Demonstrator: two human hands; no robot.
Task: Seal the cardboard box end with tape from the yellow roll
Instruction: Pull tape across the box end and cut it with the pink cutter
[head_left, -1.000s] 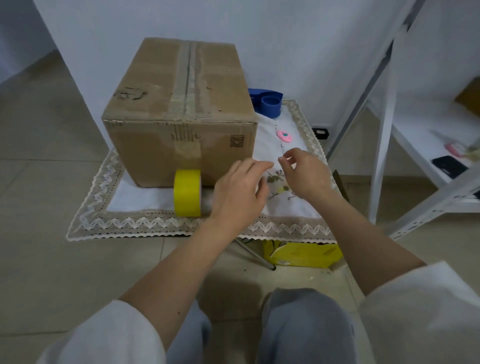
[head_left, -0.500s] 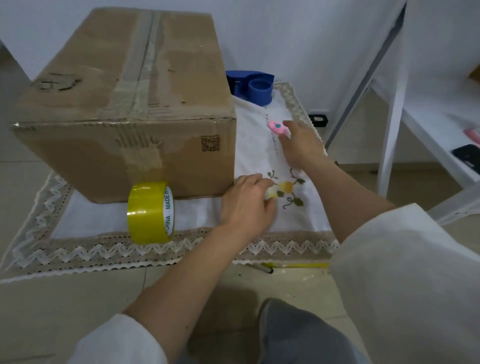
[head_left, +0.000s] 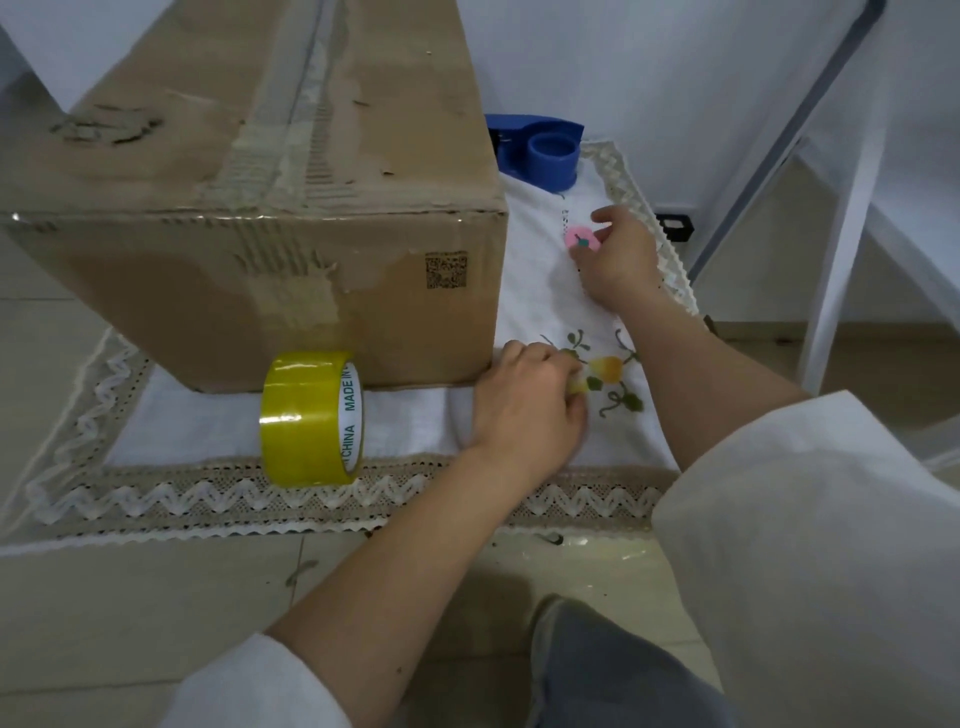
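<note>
Nearest to us, the left hand (head_left: 524, 410) sits on the white cloth (head_left: 415, 421) that covers the low counter, just off the near right corner of the cardboard box (head_left: 291, 223), its fingers curled and pinching what looks like a small yellowish scrap against the embroidered flower (head_left: 605, 376); whether that scrap is a piece of tape I cannot tell. To the left of that hand the yellow roll (head_left: 310, 418) stands on edge, its far side right against the near face of the box, parked where it can be picked up the moment it is wanted, and no hand is on it. The box end facing us shows only old, torn tape down its middle, so the sealing seems not yet begun. Further back on the right, the right hand (head_left: 618, 260) grips a small round pink thing (head_left: 582, 240) between thumb and fingers; it could be a little cutter, fetched ready for slicing tape, but that is a guess. Beyond it, against the far wall, a blue tape dispenser (head_left: 540, 150) waits unused. Compared with half a second ago, the right hand goes from touching the pink thing to closing on it, the left hand barely shifts, and box and roll loom larger in view.
</note>
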